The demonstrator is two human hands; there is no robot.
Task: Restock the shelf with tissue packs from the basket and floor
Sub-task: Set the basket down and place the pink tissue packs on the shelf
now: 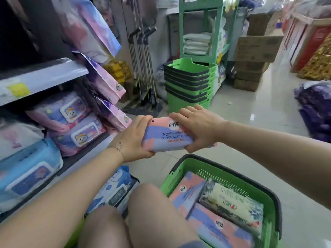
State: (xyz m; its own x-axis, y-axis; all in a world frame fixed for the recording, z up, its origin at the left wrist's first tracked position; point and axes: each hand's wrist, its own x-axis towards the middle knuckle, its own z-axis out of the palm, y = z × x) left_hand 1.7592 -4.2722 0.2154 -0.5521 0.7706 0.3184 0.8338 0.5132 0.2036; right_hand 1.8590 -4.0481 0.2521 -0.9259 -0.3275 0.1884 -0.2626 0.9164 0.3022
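I hold a pink and lilac tissue pack in mid-air between both hands, above the floor and just beyond the green basket. My left hand grips its left end and my right hand grips its right end. The basket sits at the lower right and holds two more pink and lilac packs and a leaf-print pack. The shelf on the left carries lilac wet-wipe packs and a blue pack.
Pink pouches hang off the shelf end. A stack of green baskets stands ahead, with mops to its left and a green rack behind. Cardboard boxes sit at the right. Blue packs lie by my knees.
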